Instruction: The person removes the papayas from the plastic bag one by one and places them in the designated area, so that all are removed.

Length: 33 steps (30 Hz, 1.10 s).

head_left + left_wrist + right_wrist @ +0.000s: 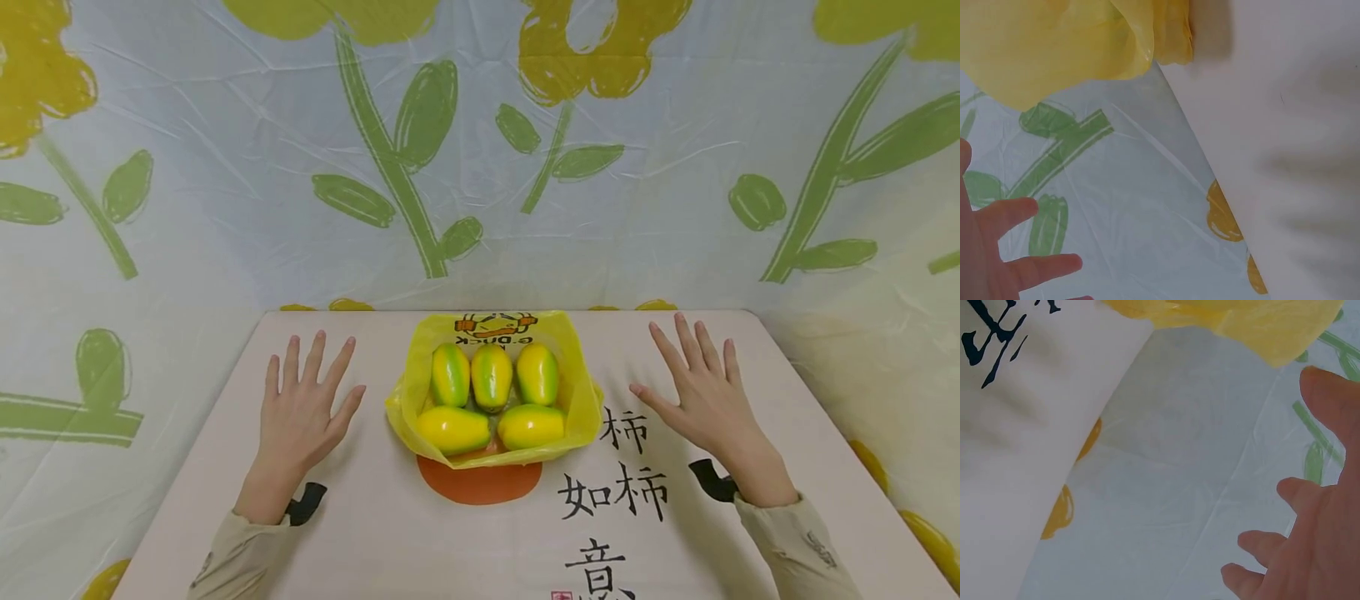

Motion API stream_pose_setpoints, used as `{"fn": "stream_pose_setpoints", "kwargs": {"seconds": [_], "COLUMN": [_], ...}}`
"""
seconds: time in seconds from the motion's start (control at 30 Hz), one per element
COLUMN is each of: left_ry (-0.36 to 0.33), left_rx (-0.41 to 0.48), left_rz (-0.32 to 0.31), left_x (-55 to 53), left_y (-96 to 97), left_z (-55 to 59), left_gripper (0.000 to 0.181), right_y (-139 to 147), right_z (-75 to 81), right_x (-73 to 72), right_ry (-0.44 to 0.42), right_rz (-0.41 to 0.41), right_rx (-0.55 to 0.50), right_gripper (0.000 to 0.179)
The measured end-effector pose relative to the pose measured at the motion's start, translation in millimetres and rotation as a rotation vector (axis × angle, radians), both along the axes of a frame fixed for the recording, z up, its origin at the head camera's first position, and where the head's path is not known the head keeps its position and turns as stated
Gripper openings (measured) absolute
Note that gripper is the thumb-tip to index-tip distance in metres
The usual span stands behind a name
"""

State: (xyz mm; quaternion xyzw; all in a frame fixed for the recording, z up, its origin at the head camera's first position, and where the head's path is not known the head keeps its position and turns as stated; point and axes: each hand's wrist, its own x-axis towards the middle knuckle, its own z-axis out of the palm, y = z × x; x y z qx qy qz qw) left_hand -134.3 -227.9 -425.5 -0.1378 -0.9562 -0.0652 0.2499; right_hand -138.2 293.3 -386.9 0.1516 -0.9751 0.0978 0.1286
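A yellow plastic bag (587,408) with a cartoon duck print lies spread wide at the middle of the table. Several yellow-green fruits (491,377), like mangoes or small papayas, rest inside it in two rows. My left hand (303,421) hovers left of the bag, fingers spread and straight, holding nothing. To the bag's right, my right hand (708,404) is held the same way and touches nothing. Both wrist views catch part of the bag (1054,50) (1266,331) along the top and some fingers (1041,272) (1263,547); the fruits are hidden there.
The pale tabletop (352,533) carries black brush-written characters (622,492) and an orange printed shape (480,483) under the bag's near edge. A flower-patterned cloth (247,208) hangs behind and beside the table. A black curved piece (307,504) sits at each wrist.
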Motion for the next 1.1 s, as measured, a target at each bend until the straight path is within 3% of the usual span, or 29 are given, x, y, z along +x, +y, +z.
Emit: {"fn": "stream_pose_setpoints", "kwargs": {"seconds": [0.13,0.3,0.43,0.57,0.73,0.93,1.1], "left_ry": [0.039,0.147,0.222,0.242,0.251,0.203,0.041], "left_rx": [0.012,0.035,0.059,0.082,0.114,0.145,0.091], "left_rz": [-0.025,-0.091,-0.133,-0.167,-0.200,-0.258,-0.283], "left_x": [-0.5,-0.2,1.7,2.9,3.0,1.4,-1.3], "left_y": [2.3,10.1,19.5,30.8,43.2,57.4,66.9], "left_z": [1.1,2.0,2.6,5.4,13.1,24.7,37.5], "left_gripper": [0.073,0.069,0.064,0.061,0.061,0.056,0.049], "right_y": [-1.7,-7.0,-16.9,-30.9,-48.6,-68.5,-86.9], "right_z": [4.1,11.3,20.6,31.4,42.4,53.2,61.4], "right_x": [1.4,2.8,5.8,12.1,21.1,25.9,21.1], "right_ry": [-0.004,0.051,0.098,0.117,0.165,0.187,0.131], "right_rz": [0.018,0.056,0.137,0.205,0.245,0.313,0.374], "right_rx": [-0.046,-0.142,-0.312,-0.485,-0.536,-0.543,-0.535], "right_gripper": [0.082,0.078,0.075,0.071,0.068,0.057,0.045]}}
